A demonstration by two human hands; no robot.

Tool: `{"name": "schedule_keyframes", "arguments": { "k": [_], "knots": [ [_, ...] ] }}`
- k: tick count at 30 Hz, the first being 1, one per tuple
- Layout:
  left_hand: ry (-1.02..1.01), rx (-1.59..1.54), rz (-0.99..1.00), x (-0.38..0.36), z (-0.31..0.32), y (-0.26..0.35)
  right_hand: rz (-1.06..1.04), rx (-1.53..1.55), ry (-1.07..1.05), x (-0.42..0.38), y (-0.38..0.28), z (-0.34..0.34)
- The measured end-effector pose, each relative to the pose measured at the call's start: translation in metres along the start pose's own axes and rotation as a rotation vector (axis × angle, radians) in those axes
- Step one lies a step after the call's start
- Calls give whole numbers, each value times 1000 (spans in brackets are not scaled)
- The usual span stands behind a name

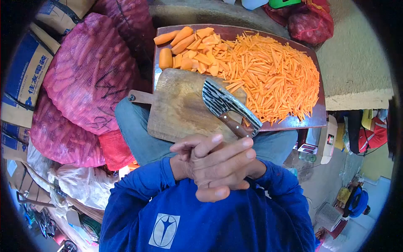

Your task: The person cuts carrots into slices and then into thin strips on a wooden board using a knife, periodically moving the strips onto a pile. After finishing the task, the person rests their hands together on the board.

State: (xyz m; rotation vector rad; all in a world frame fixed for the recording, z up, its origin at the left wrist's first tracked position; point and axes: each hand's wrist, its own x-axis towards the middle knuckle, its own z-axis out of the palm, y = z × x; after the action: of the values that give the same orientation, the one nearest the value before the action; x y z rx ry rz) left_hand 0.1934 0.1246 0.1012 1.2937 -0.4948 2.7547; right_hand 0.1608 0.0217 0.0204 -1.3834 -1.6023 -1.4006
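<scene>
My left hand [222, 168] lies across my right hand [184, 147] in front of my chest. The fingers of the left are stretched out and spread, with no tool in them. Most of the right hand is hidden behind the left, so its grip does not show. Just beyond them a cleaver [228, 101] with a black-and-white striped blade and wooden handle rests on a wooden cutting board [176, 109]. Cut carrot sticks [277, 80] form a large heap behind the knife. Carrot slices [201, 52] and several larger peeled carrot pieces [180, 40] lie at the far left.
A dark red board [289, 122] carries the carrots and spans my lap. Pink mesh sacks [92, 75] bulge at the left, next to printed cartons [31, 80]. Another red net bag [310, 25] sits at the back right by a concrete ledge [352, 54].
</scene>
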Motion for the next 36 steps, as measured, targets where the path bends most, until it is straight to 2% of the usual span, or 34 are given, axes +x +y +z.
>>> {"name": "schedule_keyframes", "arguments": {
  "k": [3, 13, 23, 25, 26, 27, 28, 30, 36],
  "knots": [
    [-49, 215, 1, -6, -3, -14, 116, 24, -57, -12, -4, -4],
    [-213, 902, -10, -49, -13, -1, 72, 17, -97, -18, 16, 5],
    [-392, 1581, -47, -31, -11, 8, 48, 1, -167, -21, 22, 0],
    [-428, 1713, -54, -21, -14, 24, 45, -6, -181, -20, 23, 0],
    [-446, 1779, -58, 6, -19, 86, 44, -9, -188, -20, 24, -1],
    [-612, 1693, -81, 16, -24, 103, 41, -13, -196, -20, 24, -2],
    [-657, 1668, -81, 21, -25, 111, 38, -16, -203, -20, 24, -7],
    [-645, 1570, -102, 22, -23, 121, 34, -20, -218, -20, 20, -9],
    [-612, 1537, -80, 16, 0, 108, 25, -24, -258, 10, 29, -25]
  ]
}}
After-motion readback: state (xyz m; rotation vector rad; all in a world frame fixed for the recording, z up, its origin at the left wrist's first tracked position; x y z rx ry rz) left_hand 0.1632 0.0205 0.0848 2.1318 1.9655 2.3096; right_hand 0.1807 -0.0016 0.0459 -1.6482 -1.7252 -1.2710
